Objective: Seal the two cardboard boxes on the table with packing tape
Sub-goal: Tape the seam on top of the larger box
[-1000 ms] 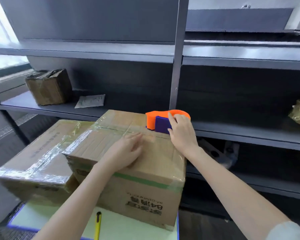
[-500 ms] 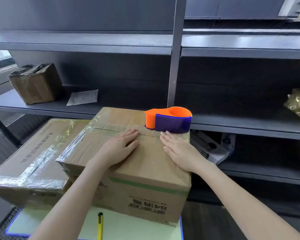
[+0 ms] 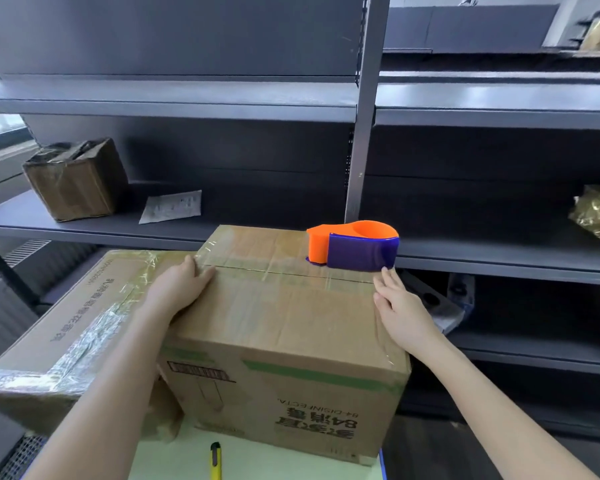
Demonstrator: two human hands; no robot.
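While my left hand (image 3: 179, 289) and right hand (image 3: 397, 306) lay flat, released, smoothing the box (image 3: 284, 323) seam, I judged the dispenser (image 3: 355, 247) beyond my right fingertips (image 3: 384, 270) came next.

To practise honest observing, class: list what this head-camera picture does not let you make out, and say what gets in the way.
Head view throughout.
Tape roll inside the tape dispenser: hidden by its orange and purple housing.
Yellow knife: lower end cut off by the bottom edge.
Print on the paper slip: too small to read.
Right side of the left box: hidden behind the front box.
Gold wrapped item: cut off by the right edge.
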